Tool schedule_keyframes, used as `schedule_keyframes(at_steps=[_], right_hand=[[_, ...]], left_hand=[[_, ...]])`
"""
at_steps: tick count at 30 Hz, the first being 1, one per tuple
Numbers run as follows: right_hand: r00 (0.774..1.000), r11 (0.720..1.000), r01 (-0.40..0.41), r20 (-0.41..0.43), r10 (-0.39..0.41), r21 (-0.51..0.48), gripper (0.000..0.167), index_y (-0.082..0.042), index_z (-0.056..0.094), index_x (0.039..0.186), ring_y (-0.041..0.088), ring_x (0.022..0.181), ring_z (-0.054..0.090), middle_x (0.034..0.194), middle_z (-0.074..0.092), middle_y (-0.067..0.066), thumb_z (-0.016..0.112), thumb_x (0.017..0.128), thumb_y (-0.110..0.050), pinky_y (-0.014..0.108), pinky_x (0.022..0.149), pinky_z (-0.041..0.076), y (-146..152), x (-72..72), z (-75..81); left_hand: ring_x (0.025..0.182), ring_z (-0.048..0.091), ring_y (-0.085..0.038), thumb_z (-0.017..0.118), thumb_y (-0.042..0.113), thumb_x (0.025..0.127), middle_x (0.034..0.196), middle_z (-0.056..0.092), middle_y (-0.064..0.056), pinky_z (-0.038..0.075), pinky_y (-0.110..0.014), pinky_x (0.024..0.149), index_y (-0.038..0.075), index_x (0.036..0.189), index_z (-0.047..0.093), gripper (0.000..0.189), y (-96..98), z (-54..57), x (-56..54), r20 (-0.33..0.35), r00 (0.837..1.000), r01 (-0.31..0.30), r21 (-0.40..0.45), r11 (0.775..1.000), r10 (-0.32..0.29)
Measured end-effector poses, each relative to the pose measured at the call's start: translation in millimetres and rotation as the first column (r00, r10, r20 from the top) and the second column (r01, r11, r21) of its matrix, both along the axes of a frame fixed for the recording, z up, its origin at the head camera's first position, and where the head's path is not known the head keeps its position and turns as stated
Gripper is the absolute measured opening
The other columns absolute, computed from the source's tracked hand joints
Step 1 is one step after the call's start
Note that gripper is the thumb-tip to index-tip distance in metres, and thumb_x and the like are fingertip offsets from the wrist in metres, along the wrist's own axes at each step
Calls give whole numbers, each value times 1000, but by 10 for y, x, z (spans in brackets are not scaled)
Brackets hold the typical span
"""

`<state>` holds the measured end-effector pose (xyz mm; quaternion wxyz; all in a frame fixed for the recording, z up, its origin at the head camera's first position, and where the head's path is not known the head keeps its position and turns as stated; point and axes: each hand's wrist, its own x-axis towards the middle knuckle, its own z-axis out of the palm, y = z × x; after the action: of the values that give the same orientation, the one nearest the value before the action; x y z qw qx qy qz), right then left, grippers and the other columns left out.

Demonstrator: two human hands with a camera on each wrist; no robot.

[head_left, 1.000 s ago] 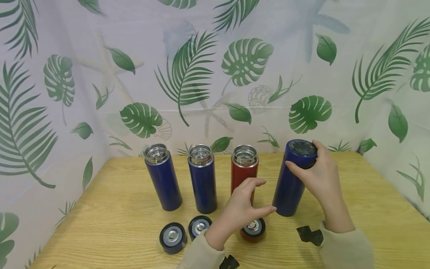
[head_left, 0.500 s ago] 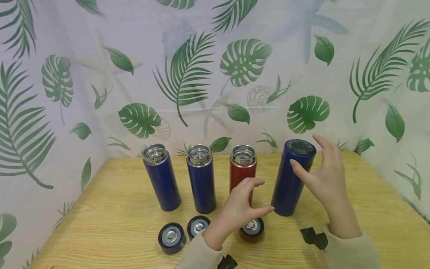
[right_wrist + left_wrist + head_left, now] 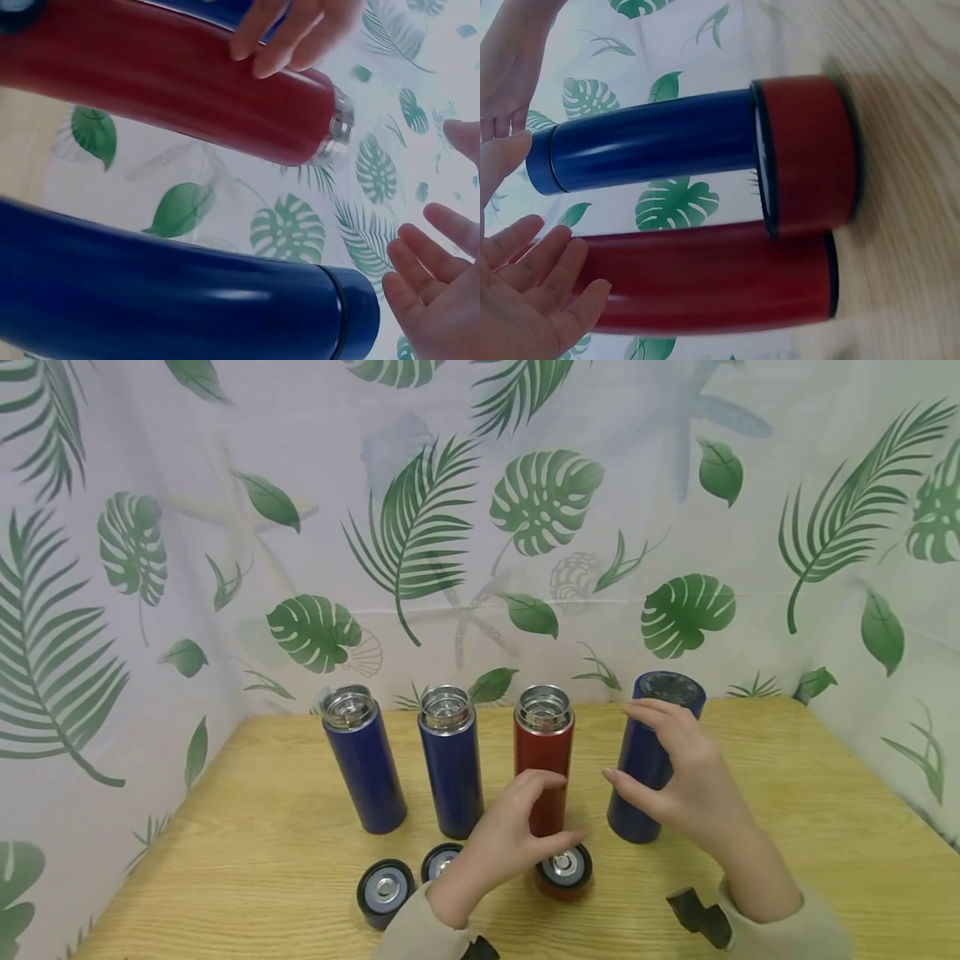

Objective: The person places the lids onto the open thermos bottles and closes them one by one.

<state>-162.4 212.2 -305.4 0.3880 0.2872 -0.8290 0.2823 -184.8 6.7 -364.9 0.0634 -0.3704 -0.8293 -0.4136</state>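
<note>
In the head view my left hand (image 3: 504,833) hovers before the uncapped red thermos bottle (image 3: 542,752), thumb and fingers apart with nothing between them. The red lid (image 3: 564,870) lies upside down just below its thumb. My right hand (image 3: 693,781) is in front of the blue thermos bottle (image 3: 637,802) at the right, which stands upright with its cap (image 3: 670,689) on. Its fingers are spread, and the right wrist view shows them apart from the capped blue bottle (image 3: 187,289). The left wrist view has the left fingers beside the red bottle (image 3: 705,277).
Two uncapped blue bottles (image 3: 363,777) (image 3: 452,781) stand in a row left of the red one. Two dark lids (image 3: 385,889) (image 3: 441,860) lie upside down in front of them, one partly behind the left forearm. A leaf-patterned cloth (image 3: 442,543) hangs behind the wooden table (image 3: 225,860).
My right hand has let go of the blue bottle's cap, drawn off to the right, then moved left and down in front of it. The left hand has shifted slightly left and down.
</note>
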Motion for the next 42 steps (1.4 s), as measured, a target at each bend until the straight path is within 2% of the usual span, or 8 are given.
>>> schedule_keyframes(at_steps=[3, 6, 10, 15, 19, 25, 32, 42], right_hand=[[999, 999, 7, 35, -8, 33, 63, 3, 51, 115, 29, 108, 45, 116, 50, 15, 58, 78, -48, 37, 82, 43, 10, 29, -41], [997, 998, 18, 72, -22, 55, 61, 2, 51, 114, 28, 108, 44, 116, 49, 14, 62, 77, -45, 45, 78, 44, 38, 65, -80], [994, 996, 27, 104, -36, 86, 59, 2, 52, 113, 31, 106, 44, 117, 48, 15, 74, 70, -31, 50, 76, 45, 74, 104, -124], [992, 992, 27, 116, -41, 124, 62, -1, 52, 114, 30, 103, 47, 116, 49, 14, 80, 61, -19, 50, 72, 47, 74, 116, -171], [991, 990, 11, 127, -29, 144, 63, -1, 52, 113, 29, 102, 48, 114, 50, 14, 81, 60, -18, 48, 72, 48, 37, 84, -230], [980, 977, -14, 196, -29, 212, 62, 0, 52, 113, 29, 103, 49, 112, 51, 13, 80, 61, -21, 47, 78, 46, -33, 22, -331], [976, 962, -62, 218, 2, 267, 58, -1, 54, 111, 26, 101, 51, 111, 53, 11, 77, 65, -27, 42, 78, 47, -86, -31, -426], [942, 945, -142, 334, 38, 293, 56, -3, 54, 112, 21, 102, 51, 112, 53, 7, 76, 68, -29, 38, 80, 47, -171, -65, -536]], left_hand=[[107, 47, -12, 69, 27, 78, 116, 51, -2, 41, -25, 87, 6, 118, 48, 50, -61, -17, 16, -3, 1000, 9, -19, 1000, -9], [108, 47, -12, 70, 25, 77, 116, 51, -3, 41, -25, 87, 4, 118, 48, 51, -128, -30, 35, 1, 1000, 18, -52, 998, -18], [109, 47, -13, 70, 26, 77, 118, 51, -3, 41, -25, 88, 4, 118, 49, 51, -213, -47, 53, 12, 1000, 15, -76, 997, -15], [110, 46, -14, 69, 29, 77, 119, 50, -3, 40, -27, 89, 4, 118, 49, 53, -287, -77, 46, 1, 1000, -8, -88, 996, 8], [110, 46, -15, 69, 29, 77, 118, 50, -3, 40, -27, 89, 3, 118, 49, 52, -316, -98, 31, -18, 1000, -7, -83, 997, 6], [108, 47, -14, 71, 26, 75, 115, 52, -4, 40, -27, 89, 2, 116, 50, 52, -337, -109, 21, -57, 998, -3, -80, 997, -2], [106, 48, -14, 71, 24, 75, 113, 53, -4, 40, -27, 89, 3, 115, 51, 49, -378, -121, 14, -50, 999, -3, -133, 991, -4], [104, 49, -14, 72, 23, 75, 111, 53, -3, 40, -26, 88, 3, 113, 51, 47, -407, -125, 4, -58, 998, 20, -162, 987, -30]])
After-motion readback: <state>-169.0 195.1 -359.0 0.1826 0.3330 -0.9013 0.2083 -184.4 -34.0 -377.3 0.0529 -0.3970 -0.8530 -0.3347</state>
